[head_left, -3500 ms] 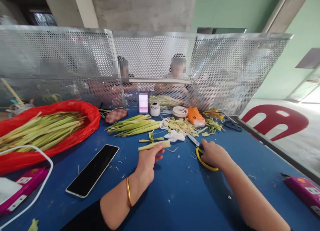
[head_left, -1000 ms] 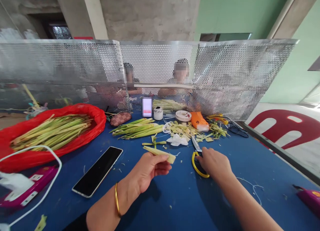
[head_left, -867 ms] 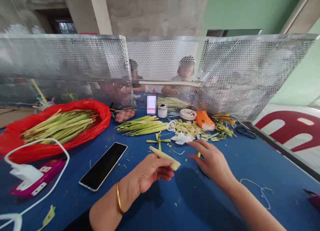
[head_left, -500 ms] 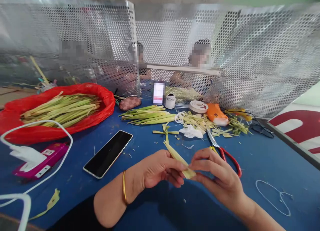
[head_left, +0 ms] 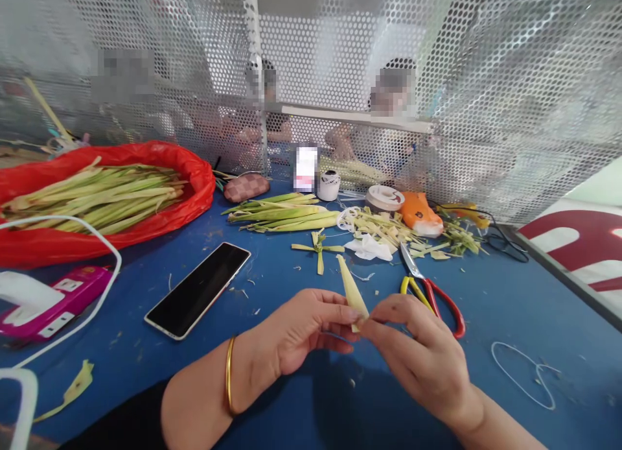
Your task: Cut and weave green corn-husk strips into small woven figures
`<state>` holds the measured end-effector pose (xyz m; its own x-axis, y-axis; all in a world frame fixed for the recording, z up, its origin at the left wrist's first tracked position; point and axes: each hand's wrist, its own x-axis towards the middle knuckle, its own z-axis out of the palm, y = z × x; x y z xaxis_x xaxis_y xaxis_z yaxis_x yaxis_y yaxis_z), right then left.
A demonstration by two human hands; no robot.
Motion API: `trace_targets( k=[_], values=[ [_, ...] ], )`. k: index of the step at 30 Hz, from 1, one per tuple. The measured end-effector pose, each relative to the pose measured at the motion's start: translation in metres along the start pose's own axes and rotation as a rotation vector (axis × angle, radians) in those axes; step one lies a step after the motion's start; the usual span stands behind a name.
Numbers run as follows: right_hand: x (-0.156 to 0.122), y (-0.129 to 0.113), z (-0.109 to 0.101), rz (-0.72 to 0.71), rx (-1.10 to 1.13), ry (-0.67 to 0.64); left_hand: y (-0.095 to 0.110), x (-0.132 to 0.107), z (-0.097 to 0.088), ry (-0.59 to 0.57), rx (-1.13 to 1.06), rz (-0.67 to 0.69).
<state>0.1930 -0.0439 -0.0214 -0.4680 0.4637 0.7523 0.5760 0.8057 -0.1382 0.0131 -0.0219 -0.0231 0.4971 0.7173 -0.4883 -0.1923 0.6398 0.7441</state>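
Both hands meet low in the middle of the view, pinching one pale green leaf strip (head_left: 351,288) that points up and away from me. My left hand (head_left: 301,327), with a gold bangle on its wrist, grips the strip's lower end from the left. My right hand (head_left: 420,356) pinches the same end from the right, fingers closed. Yellow and red handled scissors (head_left: 427,288) lie on the blue table (head_left: 301,411) just beyond my right hand, untouched.
A black phone (head_left: 199,289) lies to the left. A red bag of green leaves (head_left: 102,197), a loose leaf bundle (head_left: 282,213), trimmings, tape rolls (head_left: 383,197), an orange tool (head_left: 420,216) and a white wire loop (head_left: 522,372) sit around. People sit behind the perforated metal screen (head_left: 461,100).
My right hand has left the scissors and come to the strip held by my left hand. Both hands drew closer to me, and the strip swung upright.
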Motion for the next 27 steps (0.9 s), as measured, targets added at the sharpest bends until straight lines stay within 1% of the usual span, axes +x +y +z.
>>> trace_targets(
  k=[3,8,12,14,18,24,27],
  values=[
    [-0.002,0.004,0.004,-0.017,-0.023,-0.043,-0.002,0.001,0.001,0.075,-0.015,0.036],
    [-0.003,0.007,0.003,0.014,0.084,-0.073,-0.003,0.002,0.003,0.129,0.038,0.097],
    [-0.004,0.008,0.004,0.045,0.104,-0.098,-0.003,0.001,0.006,0.186,0.071,0.163],
    [-0.006,0.009,0.005,0.115,0.138,-0.114,-0.002,0.001,0.009,0.216,0.079,0.209],
    [-0.01,0.009,0.009,0.352,0.263,-0.122,-0.002,0.001,0.012,0.24,0.094,0.273],
    [-0.007,0.006,0.011,0.613,0.428,-0.162,-0.004,0.003,0.012,0.235,0.128,0.269],
    [-0.005,0.006,0.011,0.766,0.473,-0.166,-0.004,0.002,0.012,0.215,0.155,0.283]
  ],
)
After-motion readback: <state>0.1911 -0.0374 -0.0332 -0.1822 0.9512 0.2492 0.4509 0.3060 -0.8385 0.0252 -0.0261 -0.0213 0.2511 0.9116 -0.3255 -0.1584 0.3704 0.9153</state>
